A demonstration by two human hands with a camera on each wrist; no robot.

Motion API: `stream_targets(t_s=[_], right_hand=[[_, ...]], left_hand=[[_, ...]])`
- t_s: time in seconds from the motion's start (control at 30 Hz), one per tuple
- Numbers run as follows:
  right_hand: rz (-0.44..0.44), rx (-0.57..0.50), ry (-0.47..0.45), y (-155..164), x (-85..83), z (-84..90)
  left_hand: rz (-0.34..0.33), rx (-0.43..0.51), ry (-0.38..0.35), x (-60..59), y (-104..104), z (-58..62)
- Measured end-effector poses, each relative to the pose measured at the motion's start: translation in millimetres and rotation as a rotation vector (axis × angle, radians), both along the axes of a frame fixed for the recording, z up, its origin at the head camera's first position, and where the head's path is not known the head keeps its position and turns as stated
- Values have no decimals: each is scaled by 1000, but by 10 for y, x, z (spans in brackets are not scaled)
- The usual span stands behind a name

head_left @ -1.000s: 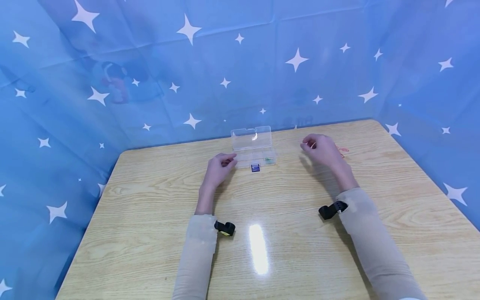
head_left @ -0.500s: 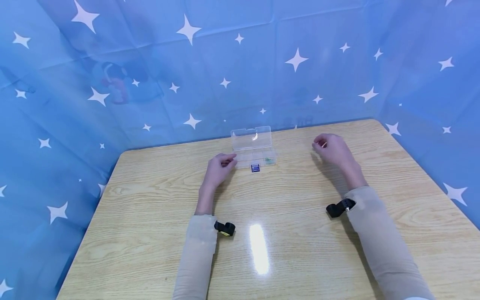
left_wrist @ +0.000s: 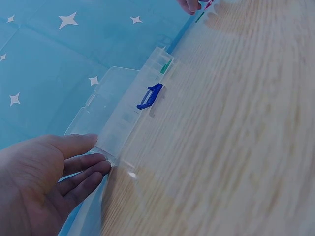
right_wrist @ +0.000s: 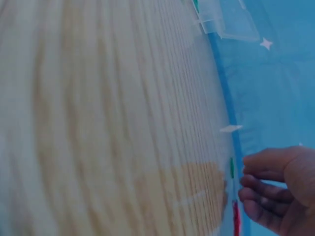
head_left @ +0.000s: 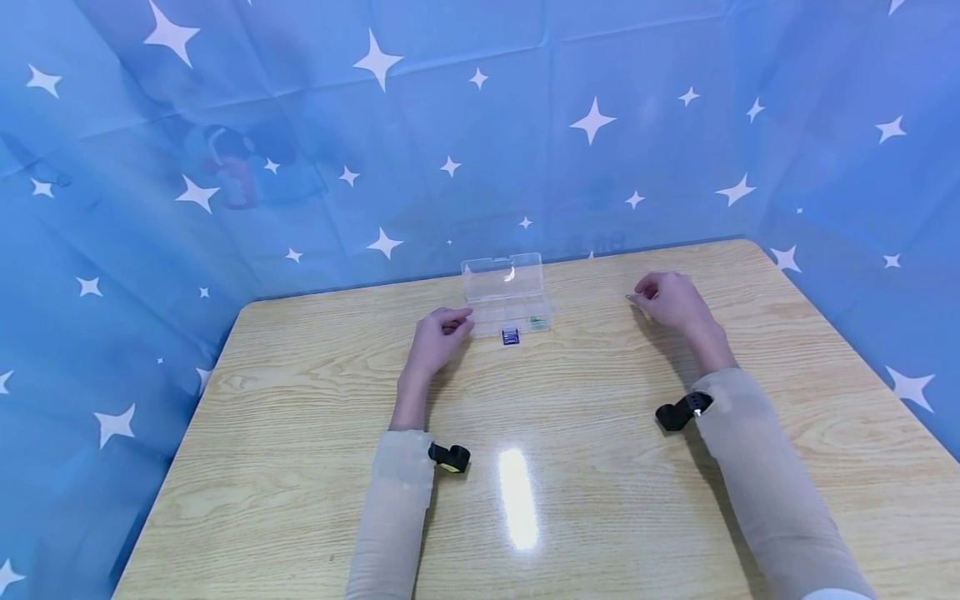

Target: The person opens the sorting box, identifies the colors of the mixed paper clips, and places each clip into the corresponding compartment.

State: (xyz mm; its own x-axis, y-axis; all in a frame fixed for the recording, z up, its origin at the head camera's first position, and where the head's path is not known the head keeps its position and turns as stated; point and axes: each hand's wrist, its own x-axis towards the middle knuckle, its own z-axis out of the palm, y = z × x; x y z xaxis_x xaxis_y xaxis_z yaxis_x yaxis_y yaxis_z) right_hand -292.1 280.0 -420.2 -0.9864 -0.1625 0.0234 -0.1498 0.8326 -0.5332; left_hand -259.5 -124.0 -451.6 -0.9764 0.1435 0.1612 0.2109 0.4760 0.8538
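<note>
Clear plastic box [head_left: 508, 298] lying lengthwise across table [head_left: 315, 417] (lid open), left hand [head_left: 438, 333] fingers relaxed at its end, right hand [head_left: 670, 298] pinching something small

Your storage box [head_left: 508, 294] sits on the tabletop [head_left: 570, 433] near its far edge, lid open toward the backdrop. Your left hand [head_left: 438, 333] rests just left of the box, touching its near corner. Your right hand [head_left: 670, 300] lies well to the right, apart from it.

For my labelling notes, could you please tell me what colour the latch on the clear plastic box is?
Blue; the latch on the clear plastic box shows best in the left wrist view.
</note>
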Motion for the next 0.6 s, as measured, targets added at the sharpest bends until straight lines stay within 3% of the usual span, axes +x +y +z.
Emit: stream_targets(t_s=[0.6], right_hand=[[-4, 35, -44, -2, -41, -53]], left_hand=[[0, -8, -4, 8, 3, 17]])
